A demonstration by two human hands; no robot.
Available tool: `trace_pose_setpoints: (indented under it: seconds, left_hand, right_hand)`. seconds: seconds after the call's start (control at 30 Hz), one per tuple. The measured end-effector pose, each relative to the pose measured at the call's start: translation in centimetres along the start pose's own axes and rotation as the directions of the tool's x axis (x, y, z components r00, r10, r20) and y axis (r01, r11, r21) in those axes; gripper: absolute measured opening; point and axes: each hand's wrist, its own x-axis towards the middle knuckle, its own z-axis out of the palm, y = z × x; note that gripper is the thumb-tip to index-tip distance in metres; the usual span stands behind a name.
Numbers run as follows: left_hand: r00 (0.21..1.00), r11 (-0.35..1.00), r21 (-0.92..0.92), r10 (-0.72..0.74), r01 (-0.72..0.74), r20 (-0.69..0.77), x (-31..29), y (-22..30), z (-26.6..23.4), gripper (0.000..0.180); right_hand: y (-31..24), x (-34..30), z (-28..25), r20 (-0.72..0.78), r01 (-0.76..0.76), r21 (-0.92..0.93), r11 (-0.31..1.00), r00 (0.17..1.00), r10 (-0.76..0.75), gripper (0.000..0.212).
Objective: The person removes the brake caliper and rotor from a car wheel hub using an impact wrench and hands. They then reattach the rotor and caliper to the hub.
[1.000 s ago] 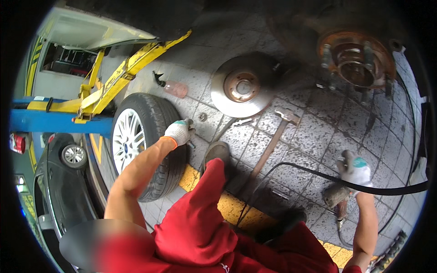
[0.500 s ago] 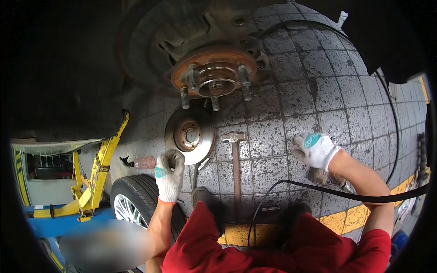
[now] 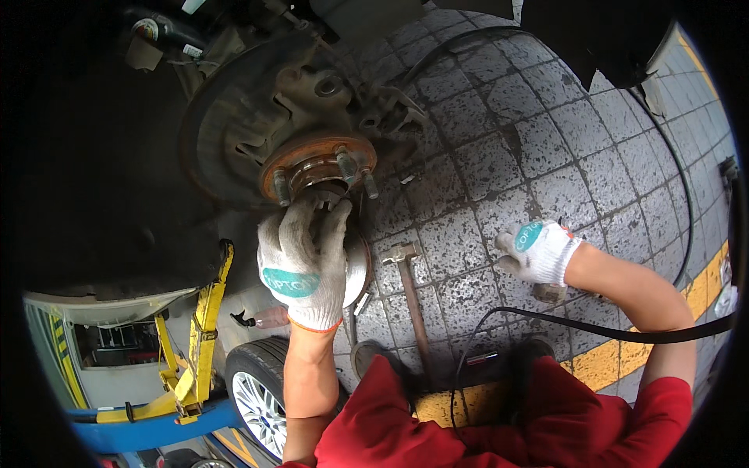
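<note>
Wheel hub [image 3: 312, 154], rusty and bare of its disc, sits just beyond the fingertips of the person's left hand [image 3: 303, 261]. Half a second ago that gloved hand was low, well apart from the hub and over by the tyre; now it has come up so that its fingers overlap the hub's lower edge, between the projecting studs [image 3: 346, 165]. Judging by this, attention has shifted from the floor to the hub face. These fingers point upward, part bent, with a narrow gap by the thumb; whether they pinch something or actually touch the metal cannot be told.

Meanwhile the right hand [image 3: 538, 251] has stayed low and well apart from the hub, its fingers loosely curled; no object shows in them, though their undersides are hidden. Just below those fingers an air tool [image 3: 549, 293] peeps out.

Behind the left fingers and palm lies the brake disc [image 3: 357, 269], now largely covered. To their right is a long-handled hammer [image 3: 412, 300]; below them, toward the forearm, are a pink spray bottle [image 3: 271, 317] and the wheel [image 3: 261, 355].
</note>
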Motion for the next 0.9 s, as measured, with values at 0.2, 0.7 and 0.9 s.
trace_pose_setpoints:
  seconds: [0.2, 0.7, 0.9]
  left_hand:
    - [0.993, 0.992, 0.060, 0.115, -0.112, -0.040, -0.1, -0.3, 0.2, 0.036]
    - [0.988, 0.987, 0.077, 0.145, -0.140, -0.056, 0.0, -0.2, 0.2, 0.035]
    - [0.997, 0.999, -0.014, 0.042, -0.043, -0.067, -0.5, -0.3, 0.4, 0.040]
  right_hand:
    - [1.0, -0.8, 1.1, 0.071, -0.053, -0.034, 0.998, 0.996, 0.056, 0.035]
    - [0.0, 0.1, 1.2, 0.119, 0.020, 0.017, 1.000, 0.993, -0.022, 0.036]
    - [0.1, 0.0, 1.6, 0.074, 0.041, 0.006, 0.999, 0.996, -0.041, 0.035]
